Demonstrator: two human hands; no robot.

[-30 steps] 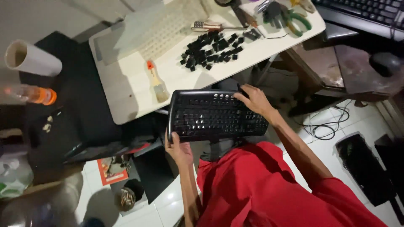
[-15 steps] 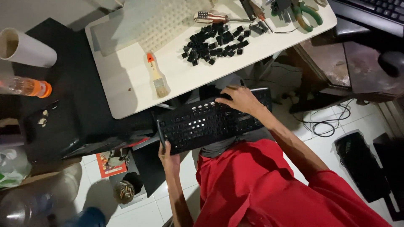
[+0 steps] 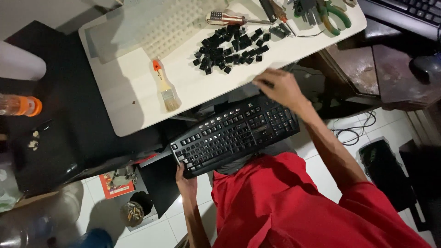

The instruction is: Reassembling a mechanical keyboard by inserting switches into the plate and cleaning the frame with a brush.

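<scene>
A black keyboard (image 3: 234, 135) lies tilted across my lap, over my red shirt. My left hand (image 3: 185, 181) grips its near left corner from below. My right hand (image 3: 281, 88) hovers with curled fingers over the keyboard's far right edge, close to the rim of the white table (image 3: 138, 105). Motion blur hides whether anything is between those fingers. A pile of several loose black keycaps (image 3: 232, 48) lies on the table just beyond that hand.
On the table are a small brush (image 3: 164, 86) with an orange-tipped handle, a white keyboard frame (image 3: 161, 27), a screwdriver (image 3: 234, 19) and green-handled pliers (image 3: 335, 16). Another black keyboard (image 3: 409, 14) sits top right. An orange-capped bottle (image 3: 20, 105) stands left; cables (image 3: 353, 131) trail on the floor.
My right hand has lifted off the keyboard's upper right keys and moved toward the table edge. The keyboard has tilted and shifted, with my left hand still on its corner.
</scene>
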